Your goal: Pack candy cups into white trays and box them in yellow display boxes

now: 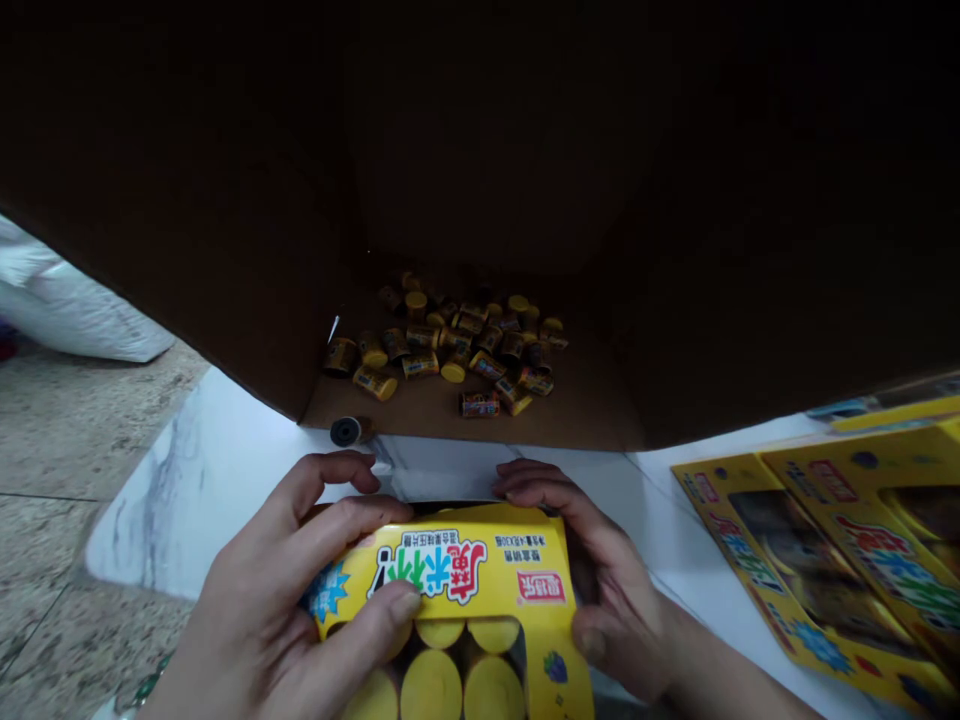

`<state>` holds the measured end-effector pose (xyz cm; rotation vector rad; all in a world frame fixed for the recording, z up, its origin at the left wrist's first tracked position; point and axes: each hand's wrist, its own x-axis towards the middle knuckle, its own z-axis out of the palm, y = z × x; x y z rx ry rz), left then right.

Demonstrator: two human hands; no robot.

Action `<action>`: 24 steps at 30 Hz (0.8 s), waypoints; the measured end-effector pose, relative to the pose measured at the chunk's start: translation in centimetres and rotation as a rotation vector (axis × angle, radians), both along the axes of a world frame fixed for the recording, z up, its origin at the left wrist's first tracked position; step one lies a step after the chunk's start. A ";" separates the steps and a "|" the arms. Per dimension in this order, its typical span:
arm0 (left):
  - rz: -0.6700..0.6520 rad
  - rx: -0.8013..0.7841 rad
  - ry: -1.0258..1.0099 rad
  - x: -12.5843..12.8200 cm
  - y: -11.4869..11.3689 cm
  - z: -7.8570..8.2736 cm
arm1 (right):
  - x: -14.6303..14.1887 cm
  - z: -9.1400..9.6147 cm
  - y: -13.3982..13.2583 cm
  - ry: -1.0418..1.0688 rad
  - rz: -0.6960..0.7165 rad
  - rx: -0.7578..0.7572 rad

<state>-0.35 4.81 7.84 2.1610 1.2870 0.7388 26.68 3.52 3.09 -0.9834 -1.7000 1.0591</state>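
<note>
A yellow candy box (546,630) with a window in its face sits low in the middle, and round yellow caps of small bottles (431,688) show through it. My left hand (315,590) grips its left side, thumb on the printed face and fingers over the far edge. Around the right side curls my right hand (600,570), fingers at the far corner and thumb against the side. Just beyond the box, a small dark-ended bottle (351,431) lies on its side at the carton's lip.
A large brown cardboard carton (480,150) lies open towards me, with many small yellow-capped bottles (454,340) scattered inside. More yellow boxes (825,500) lie at the right on the white marbled table (217,450). A white sack (82,295) rests on the floor at left.
</note>
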 end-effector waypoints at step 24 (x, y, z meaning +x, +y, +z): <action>-0.044 -0.072 0.012 0.4 0.1 0.4 | 0.5 1.2 -0.7 -0.267 -0.159 0.234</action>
